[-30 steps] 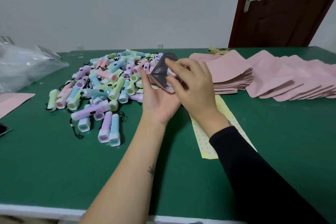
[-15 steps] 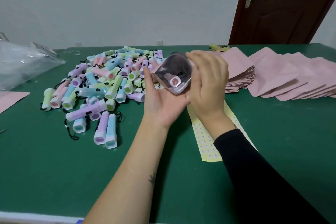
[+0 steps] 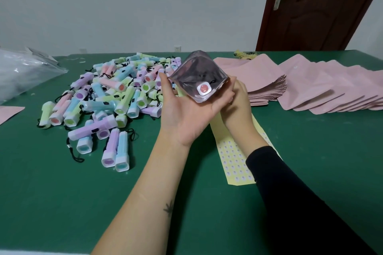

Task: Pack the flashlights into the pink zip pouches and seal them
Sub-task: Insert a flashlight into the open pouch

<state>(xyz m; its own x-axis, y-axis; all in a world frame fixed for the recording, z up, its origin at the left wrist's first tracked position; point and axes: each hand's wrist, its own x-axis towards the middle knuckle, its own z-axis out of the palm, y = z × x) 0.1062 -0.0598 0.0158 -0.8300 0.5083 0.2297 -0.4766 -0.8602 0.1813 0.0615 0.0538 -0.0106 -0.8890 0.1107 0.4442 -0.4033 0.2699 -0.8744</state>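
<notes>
Seen from the near edge of a green desk (image 3: 62, 203), a person's arms reach in from the bottom of the frame: a bare forearm with a small tattoo at lower centre, a black sleeve (image 3: 300, 203) at lower right. Under the sleeved wrist lies a yellow sticker sheet (image 3: 234, 163) dotted with rows of small pale labels.

At centre frame the left hand (image 3: 186, 113), palm up, grasps a pouch (image 3: 192, 72) clear of the desk, thumb on its left side and fingers curled round its lower right edge. The pouch gapes toward the viewer, showing a silvery lining. A flashlight (image 3: 204, 89) sits inside, its white head and pink lens facing out at the lower right of the opening. The right hand (image 3: 240, 97) is tucked just behind the left hand's fingers, fingertips against the pouch's right corner; whether it pinches or only props the pouch cannot be told.

Left of the hands a pile of flashlights (image 3: 116, 97) in pink, blue, green and purple, with black cords, spreads over the desk. To the right lies a stack of pink pouches (image 3: 263, 84), and a fanned row of pouches (image 3: 331, 91) runs to the right edge. A clear plastic bag (image 3: 24, 72) slumps at upper left. Behind the desk stand a pale wall and, at upper right, a dark brown door (image 3: 321, 16).
</notes>
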